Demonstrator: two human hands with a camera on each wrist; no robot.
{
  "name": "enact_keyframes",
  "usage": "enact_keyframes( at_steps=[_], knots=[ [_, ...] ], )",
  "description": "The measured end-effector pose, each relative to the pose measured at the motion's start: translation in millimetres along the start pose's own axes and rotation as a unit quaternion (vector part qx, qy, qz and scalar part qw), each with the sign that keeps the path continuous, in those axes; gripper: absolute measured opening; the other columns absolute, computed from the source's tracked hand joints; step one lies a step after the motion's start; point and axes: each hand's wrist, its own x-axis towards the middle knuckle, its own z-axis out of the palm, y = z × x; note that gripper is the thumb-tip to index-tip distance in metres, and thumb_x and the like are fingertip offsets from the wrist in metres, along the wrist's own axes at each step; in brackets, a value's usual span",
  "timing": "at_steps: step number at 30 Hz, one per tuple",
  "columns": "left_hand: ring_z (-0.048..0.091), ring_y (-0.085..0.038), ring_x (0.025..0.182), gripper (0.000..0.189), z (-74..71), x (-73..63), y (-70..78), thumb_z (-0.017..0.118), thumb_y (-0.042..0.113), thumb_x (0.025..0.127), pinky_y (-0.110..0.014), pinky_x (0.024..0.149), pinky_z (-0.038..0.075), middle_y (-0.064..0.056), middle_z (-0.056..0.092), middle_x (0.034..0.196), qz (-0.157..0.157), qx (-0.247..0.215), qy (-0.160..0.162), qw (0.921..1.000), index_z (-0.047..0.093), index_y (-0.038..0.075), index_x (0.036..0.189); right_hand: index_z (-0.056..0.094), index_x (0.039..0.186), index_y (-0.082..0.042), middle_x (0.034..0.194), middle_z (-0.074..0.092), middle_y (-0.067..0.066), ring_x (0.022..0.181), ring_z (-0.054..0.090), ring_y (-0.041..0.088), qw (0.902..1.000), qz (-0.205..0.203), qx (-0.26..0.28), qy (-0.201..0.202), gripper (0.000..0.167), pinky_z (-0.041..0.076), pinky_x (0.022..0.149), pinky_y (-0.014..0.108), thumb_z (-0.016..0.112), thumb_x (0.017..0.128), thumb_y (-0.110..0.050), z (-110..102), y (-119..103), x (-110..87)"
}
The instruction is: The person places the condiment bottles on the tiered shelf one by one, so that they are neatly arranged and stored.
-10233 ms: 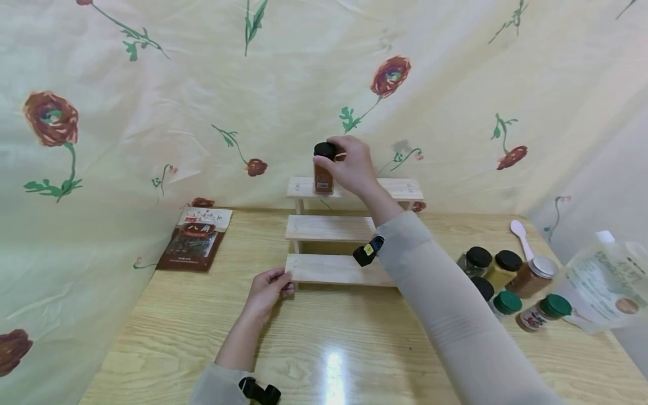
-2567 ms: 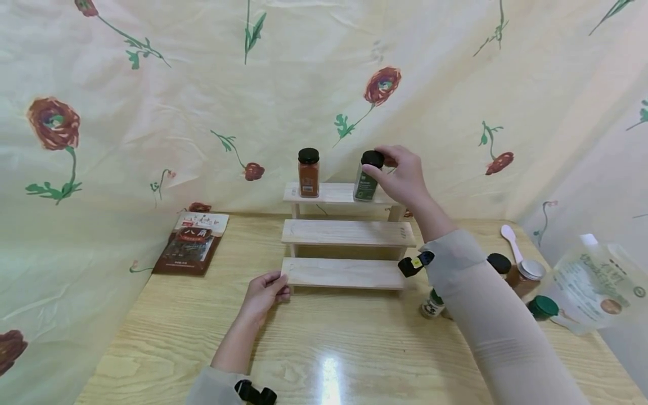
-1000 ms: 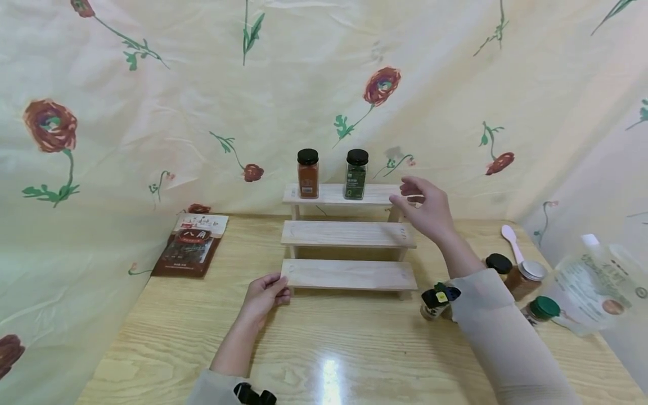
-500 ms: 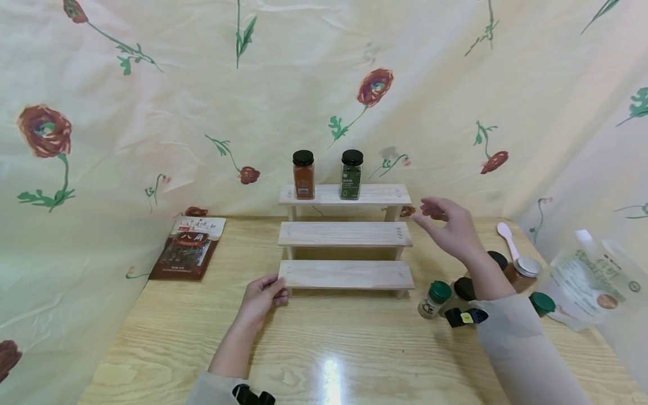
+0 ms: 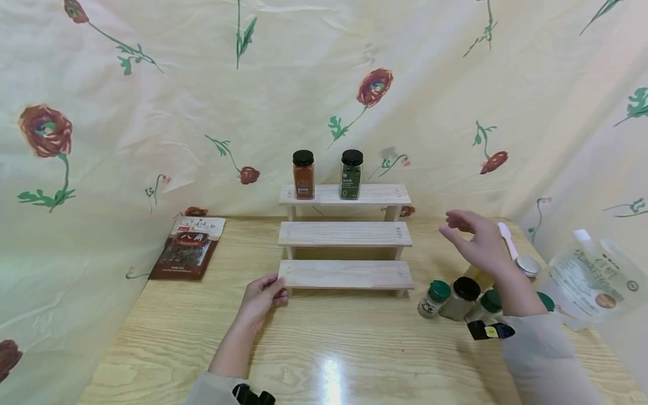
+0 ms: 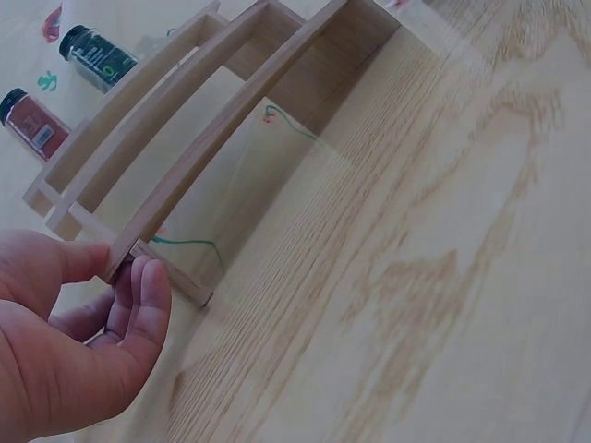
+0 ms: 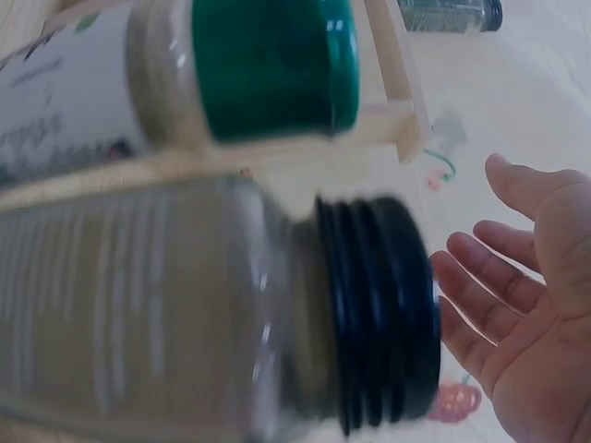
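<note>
A three-tier wooden step rack (image 5: 346,274) stands on the table. My left hand (image 5: 260,301) pinches the left end of its lowest board between thumb and fingers, as the left wrist view also shows. On the top board stand two black-capped spice jars, one orange-red (image 5: 304,177) and one green (image 5: 351,177). My right hand (image 5: 478,242) is in the air right of the rack, fingers loosely bent, holding nothing. Below it are a green-capped shaker (image 5: 430,301) and a black-capped jar (image 7: 138,314), both upright. Other jars are partly hidden by the right forearm.
A brown spice packet (image 5: 187,247) lies at the left against the flowered cloth (image 5: 202,84). On the right are a silver-lidded jar (image 5: 528,265), a pale spoon (image 5: 508,241) and a clear spouted pouch (image 5: 589,281).
My right hand set the orange-red jar, then the green jar, on the top board and let go. Since then it has moved right and down. The left hand kept its grip.
</note>
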Motion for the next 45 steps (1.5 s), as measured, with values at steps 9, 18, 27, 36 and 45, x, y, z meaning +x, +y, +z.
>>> enact_keyframes(
  at_steps=[9,18,27,36,45],
  knots=[
    [0.066,-0.016,0.079,0.039,0.3,-0.6,2.2,0.061,0.004,0.102,-0.023,0.072,0.062,-0.011,0.064,0.092,0.001,-0.004,-0.001,1.0,0.052,-0.017,0.133,0.058,0.135,0.004,0.12,0.064,0.026,0.11,0.061,0.048,0.9991,0.026,-0.034,0.003,0.046,0.054,0.091,0.024,0.068,0.099,-0.025,-15,21,-19.9],
    [0.066,-0.016,0.079,0.04,-0.1,0.5,2.1,0.061,0.006,0.102,-0.023,0.073,0.062,-0.012,0.065,0.093,0.0,0.0,-0.001,1.0,0.052,-0.017,0.133,0.058,0.132,0.007,0.121,0.061,0.032,0.108,0.059,0.054,0.9972,0.038,-0.063,-0.014,0.047,0.058,0.087,0.05,0.071,0.098,-0.022,-30,44,-38.6],
    [0.066,-0.015,0.078,0.04,-0.6,0.9,1.5,0.061,0.005,0.102,-0.023,0.072,0.062,-0.012,0.065,0.093,-0.001,-0.004,0.002,1.0,0.052,-0.017,0.134,0.058,0.129,0.01,0.124,0.057,0.035,0.113,0.051,0.056,0.9954,0.059,-0.072,-0.022,0.05,0.044,0.086,0.073,0.073,0.096,-0.024,-42,62,-45.9],
    [0.066,-0.016,0.079,0.04,-0.9,0.5,0.9,0.061,0.006,0.102,-0.023,0.073,0.062,-0.012,0.064,0.094,-0.003,0.0,0.003,1.0,0.051,-0.017,0.134,0.064,0.123,0.012,0.113,0.065,0.032,0.096,0.063,0.047,0.9897,0.038,-0.115,-0.076,0.053,0.053,0.063,0.028,0.08,0.09,-0.026,-46,77,-47.5],
    [0.065,-0.015,0.079,0.04,0.2,-0.5,0.3,0.06,0.006,0.102,-0.023,0.074,0.062,-0.012,0.064,0.093,0.002,0.005,0.001,1.0,0.051,-0.017,0.134,0.059,0.128,0.013,0.113,0.063,0.032,0.078,0.064,0.026,0.9829,0.062,-0.101,-0.142,0.068,0.051,0.056,0.024,0.087,0.083,-0.028,-49,83,-49.5]
  ],
)
